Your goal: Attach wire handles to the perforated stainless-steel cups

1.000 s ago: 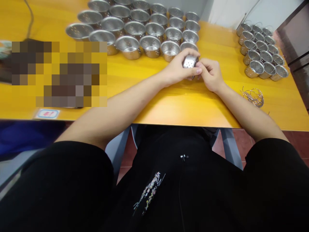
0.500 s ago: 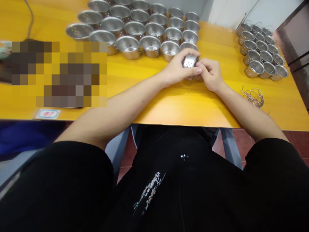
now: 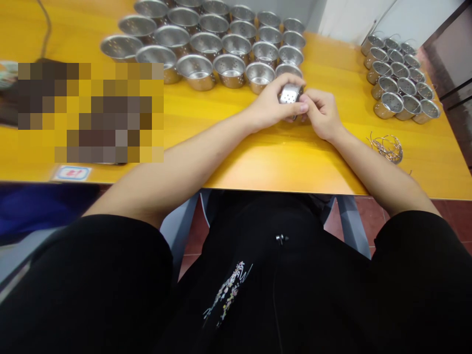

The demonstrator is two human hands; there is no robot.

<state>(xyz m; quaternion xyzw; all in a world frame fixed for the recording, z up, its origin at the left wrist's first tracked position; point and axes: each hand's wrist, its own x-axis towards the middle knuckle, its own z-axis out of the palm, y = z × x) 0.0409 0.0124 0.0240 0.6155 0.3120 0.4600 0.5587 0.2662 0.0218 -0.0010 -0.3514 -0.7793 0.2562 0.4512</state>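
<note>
Showing perforated metal upward, the cup (image 3: 291, 92) hides its axis.

yellow table (image 3: 258, 169), small label (image 3: 73, 173), red tiled floor (image 3: 457, 212)

Bright glare on yellow tabletop (image 3: 280, 164); left side blurred, pixelated.

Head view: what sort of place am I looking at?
Probably a workshop or workroom: rows of perforated metal cups stand on a yellow table, bent wires lie in a heap, and the left hand holds a perforated metal piece.
</note>
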